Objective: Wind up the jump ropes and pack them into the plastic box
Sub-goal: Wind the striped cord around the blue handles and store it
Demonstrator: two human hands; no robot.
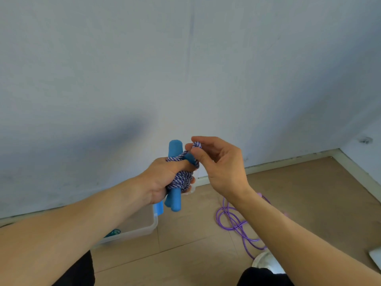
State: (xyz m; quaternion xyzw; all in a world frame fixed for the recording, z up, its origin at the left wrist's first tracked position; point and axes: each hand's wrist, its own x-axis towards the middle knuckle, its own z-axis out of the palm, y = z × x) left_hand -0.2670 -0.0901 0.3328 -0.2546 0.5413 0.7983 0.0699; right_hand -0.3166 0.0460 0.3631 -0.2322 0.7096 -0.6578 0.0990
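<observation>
Pale blue-grey wall (185,69), smudged low; cream baseboard (288,159); tan tiled floor (309,193); soft, even light.

Open air in front of the pale blue-grey wall (185,69), nothing blocking up there. Down low, the clear plastic box (148,226) sits open-topped on the tan tiled floor (185,254) at left; a loose purple cord jump rope (237,223) sprawls at right, bare floor between them.

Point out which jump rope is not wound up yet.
The purple jump rope, lying in loose loops on the floor; the blue-handled one is wound round its handles.
</observation>
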